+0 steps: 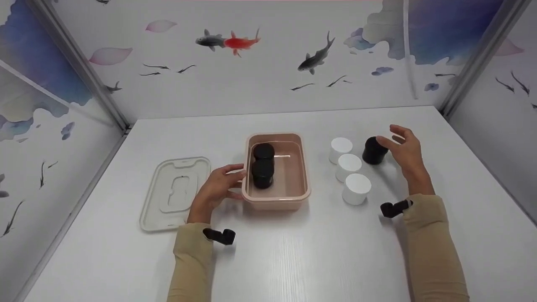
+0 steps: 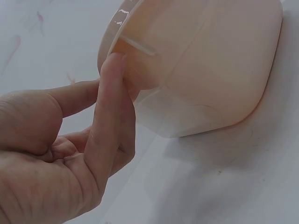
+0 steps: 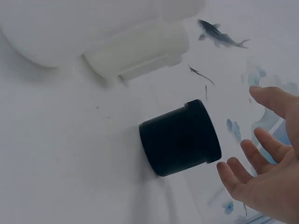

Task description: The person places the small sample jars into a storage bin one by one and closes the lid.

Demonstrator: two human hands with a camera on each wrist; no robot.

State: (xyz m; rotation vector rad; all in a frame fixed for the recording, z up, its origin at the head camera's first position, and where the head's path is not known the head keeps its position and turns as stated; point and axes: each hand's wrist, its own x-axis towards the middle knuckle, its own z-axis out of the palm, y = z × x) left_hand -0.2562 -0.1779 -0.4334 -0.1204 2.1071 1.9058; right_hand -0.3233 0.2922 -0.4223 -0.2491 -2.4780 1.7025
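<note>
My left hand is at the left side of a pale pink plastic box, holding its rim between thumb and fingers. The left wrist view shows one fingertip tucked under that rim. Inside the box, two black jars stand along the left wall. Over on the right, my right hand is spread beside another black jar, thumb overlapping its lid in the head view. From the right wrist, a gap shows between the fingers and this black jar.
Three white jars stand in a slanting row between the box and the lone black jar. A pale grey lid lies flat on the table, left of the box. Printed panels wall the table at the back and sides.
</note>
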